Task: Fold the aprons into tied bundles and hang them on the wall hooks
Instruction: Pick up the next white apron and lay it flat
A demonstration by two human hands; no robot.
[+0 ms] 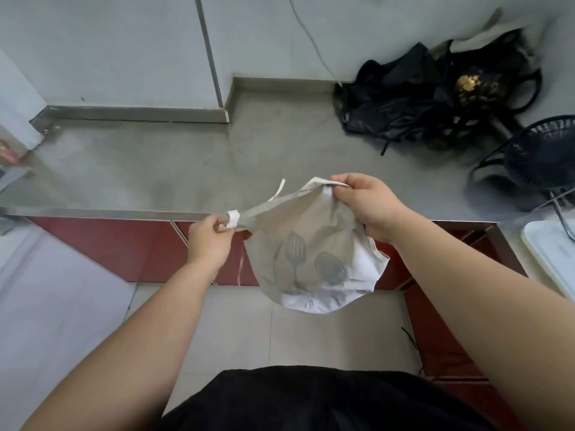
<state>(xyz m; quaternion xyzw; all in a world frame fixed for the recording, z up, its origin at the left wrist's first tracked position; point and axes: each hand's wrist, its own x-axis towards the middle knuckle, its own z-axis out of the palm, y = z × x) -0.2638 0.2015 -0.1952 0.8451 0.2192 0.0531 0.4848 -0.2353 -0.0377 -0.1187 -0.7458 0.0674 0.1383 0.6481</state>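
Note:
A beige apron (pixel 311 256) with a grey print of kitchen utensils and a white underside hangs bunched in the air, in front of the steel counter's edge. My right hand (pixel 367 206) grips its upper corner. My left hand (pixel 211 241) pinches a narrow gathered end of the cloth, where a white strap (pixel 234 218) is wrapped round it. A loose strap end (pixel 281 189) sticks up between my hands. No wall hooks are in view.
The steel counter (pixel 186 169) runs along a pale wall. A heap of black aprons or bags (pixel 420 98) lies at the back right. A dark fan (pixel 541 154) and a white tray (pixel 557 253) stand at the right. Red cabinet fronts (pixel 124 250) are below.

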